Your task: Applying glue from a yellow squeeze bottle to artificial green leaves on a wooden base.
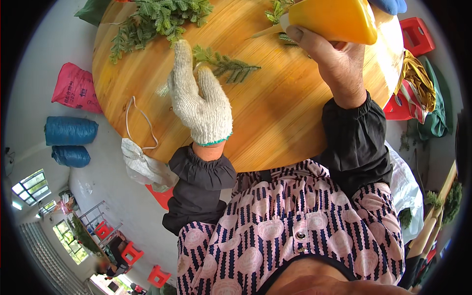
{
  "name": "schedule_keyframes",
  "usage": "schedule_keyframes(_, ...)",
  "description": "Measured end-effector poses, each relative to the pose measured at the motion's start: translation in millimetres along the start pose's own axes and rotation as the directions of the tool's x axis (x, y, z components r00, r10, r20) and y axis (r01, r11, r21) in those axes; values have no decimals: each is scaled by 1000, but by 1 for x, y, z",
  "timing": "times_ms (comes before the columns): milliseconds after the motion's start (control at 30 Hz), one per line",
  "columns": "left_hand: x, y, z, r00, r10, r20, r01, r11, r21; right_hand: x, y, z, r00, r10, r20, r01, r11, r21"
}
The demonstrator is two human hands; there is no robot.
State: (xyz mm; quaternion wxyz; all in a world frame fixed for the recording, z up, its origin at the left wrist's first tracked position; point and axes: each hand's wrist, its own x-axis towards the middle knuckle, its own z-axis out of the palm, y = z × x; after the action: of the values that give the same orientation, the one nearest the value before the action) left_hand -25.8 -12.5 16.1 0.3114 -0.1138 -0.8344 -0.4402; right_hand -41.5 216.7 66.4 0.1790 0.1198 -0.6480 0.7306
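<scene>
My left hand (200, 101), in a white knitted glove with a green cuff edge, reaches over the round wooden table. Its fingers are stretched out and its thumb stands apart from them. Just beyond the thumb tip is a small green sprig (236, 68); whether the thumb touches it I cannot tell. The fingertips meet the edge of a bushier pile of green branches (164, 19). My bare right hand (339, 64) is wrapped round a yellow squeeze bottle (339, 22), tilted so its pale pointed nozzle aims left. More greenery (278, 14) lies partly hidden behind the bottle.
The round wooden table (275, 128) fills the middle. A white bag with a cord (142, 162) hangs by its near left edge. Pink (76, 88) and blue sacks (71, 131) stand left. Red stools (417, 37) and draped cloths (418, 88) are on the right.
</scene>
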Motion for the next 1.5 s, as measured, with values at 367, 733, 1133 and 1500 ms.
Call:
schedule_keyframes(367, 14, -15, -3, 989, 89, 121, -126, 930, 345, -4, 2, 3, 998, 28, 64, -25, 999, -44)
schedule_keyframes(733, 22, 15, -5, 949, 215, 231, -288, 889, 357, -6, -4, 9, 996, 47, 72, -47, 999, -2)
schedule_keyframes(1133, -10, -10, -18, 975, 90, 204, -114, 988, 108, -7, -1, 10, 987, 11, 163, 8, 993, -115)
schedule_keyframes(1500, -14, 5, -8, 995, -55, -81, 63, 994, 90, -7, 4, 7, 993, -84, 87, 87, 996, -21)
